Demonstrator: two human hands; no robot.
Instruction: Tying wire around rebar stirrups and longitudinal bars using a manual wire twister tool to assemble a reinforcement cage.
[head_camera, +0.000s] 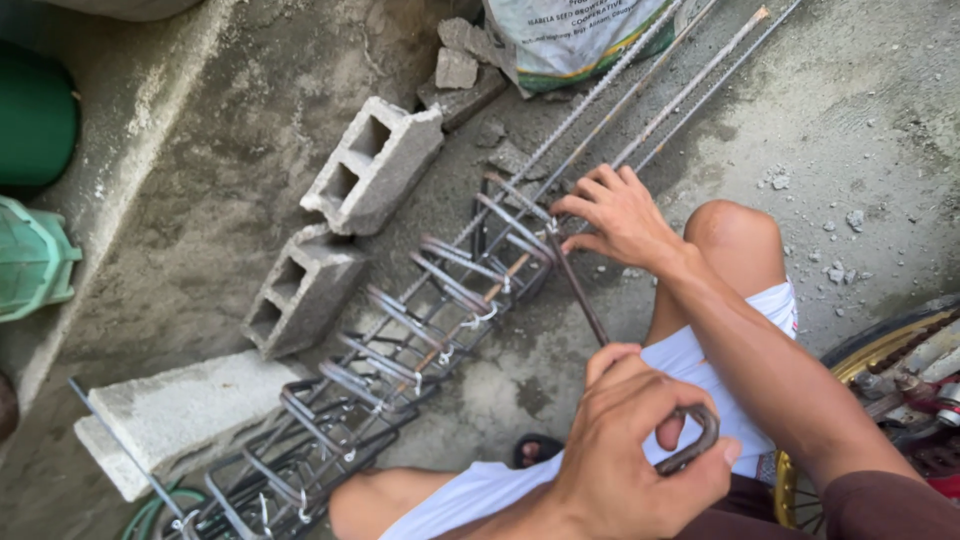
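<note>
**Tying a stirrup onto the rebar cage**

Your left hand is clenched round the bent crank handle of a dark steel tie hook; its tip meets thin silver tie wire pinched by your right hand, just beyond, on the rusty rebar cage; I judge twisting comes next, calling for steady cranking; grey hollow concrete blocks lie farther left.

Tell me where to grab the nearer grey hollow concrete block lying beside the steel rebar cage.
Grip the grey hollow concrete block by the web between its two open cells, coming from its left end. The openings face that way, and the steel rebar cage crowds its right side.
</note>
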